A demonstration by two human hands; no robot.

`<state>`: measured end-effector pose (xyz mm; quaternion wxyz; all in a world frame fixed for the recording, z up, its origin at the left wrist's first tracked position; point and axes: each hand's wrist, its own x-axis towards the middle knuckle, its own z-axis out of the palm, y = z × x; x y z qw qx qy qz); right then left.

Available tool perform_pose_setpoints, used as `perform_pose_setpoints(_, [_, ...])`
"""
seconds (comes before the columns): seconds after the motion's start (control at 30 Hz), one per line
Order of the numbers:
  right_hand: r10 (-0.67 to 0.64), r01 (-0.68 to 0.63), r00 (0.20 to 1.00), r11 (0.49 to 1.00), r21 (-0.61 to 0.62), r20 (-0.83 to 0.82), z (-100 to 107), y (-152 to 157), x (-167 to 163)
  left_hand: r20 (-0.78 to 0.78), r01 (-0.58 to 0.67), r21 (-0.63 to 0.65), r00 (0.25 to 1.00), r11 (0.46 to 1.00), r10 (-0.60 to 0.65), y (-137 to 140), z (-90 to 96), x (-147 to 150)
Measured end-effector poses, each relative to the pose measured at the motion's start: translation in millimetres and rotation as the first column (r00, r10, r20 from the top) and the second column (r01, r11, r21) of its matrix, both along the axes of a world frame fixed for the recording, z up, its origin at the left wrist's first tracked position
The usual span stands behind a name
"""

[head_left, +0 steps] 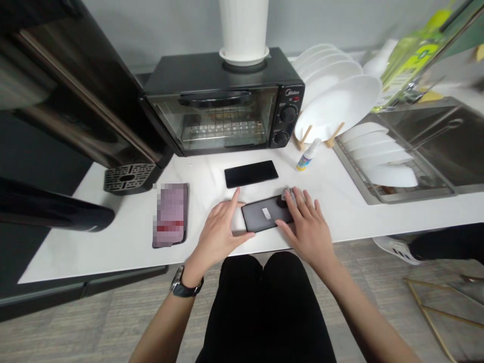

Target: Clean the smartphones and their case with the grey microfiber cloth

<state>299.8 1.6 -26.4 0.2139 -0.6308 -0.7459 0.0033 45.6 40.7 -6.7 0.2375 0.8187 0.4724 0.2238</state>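
Observation:
A grey phone [260,217] with a dark rim, a small white label and a dark round camera area lies back-up near the counter's front edge. My left hand [219,227] braces its left end, thumb at the lower corner and other fingers at the upper side, index finger stretched out. A small crumpled greyish cloth or wipe [288,193] is under the fingertips of my right hand [308,222], pressed on the camera end; that hand's thumb rests on the phone's back. Just behind lies a second phone [251,174], black screen up. A small spray bottle [308,155] stands to the right.
A pixelated phone-like item [171,214] lies left, beside a black drink machine [130,174]. Behind stand a toaster oven [223,101] with a white pot [244,30], and racked plates [336,101]. A sink [449,151] is right; another person's shoe [397,248] shows below.

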Motion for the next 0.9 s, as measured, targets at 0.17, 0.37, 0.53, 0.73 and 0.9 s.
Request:
perform_pose_setpoints(0.17, [0.092, -0.093, 0.993, 0.996, -0.009, -0.080, 2.1, 0.7, -56.3, 0.016, 0.018, 0.017, 1.000, 1.000, -0.019, 1.1, -4.3, -2.5])
perform_pose_setpoints(0.37, [0.338, -0.342, 0.939, 0.937, -0.073, -0.061, 11.3, -27.1, -78.6, 0.013, 0.013, 0.010, 1.000, 1.000, -0.013, -0.2, -4.5, -4.0])
perform_pose_setpoints(0.53, [0.141, -0.140, 0.989, 0.989, -0.041, 0.040, 2.7, -42.3, -2.4, 0.019, 0.011, -0.001, 1.000, 1.000, -0.011, -0.6, 0.7, 0.0])
perform_pose_setpoints(0.73, [0.093, -0.093, 0.995, 0.996, 0.007, -0.031, 1.3, 5.0, -48.9, 0.020, 0.022, 0.013, 1.000, 1.000, -0.023, 1.0, -4.5, -1.2])
perform_pose_setpoints(0.9, [0.320, -0.322, 0.945, 0.947, -0.015, -0.071, 7.2, -15.5, -89.6, 0.025, 0.039, 0.020, 0.999, 0.999, -0.039, 0.3, -7.3, -4.6])
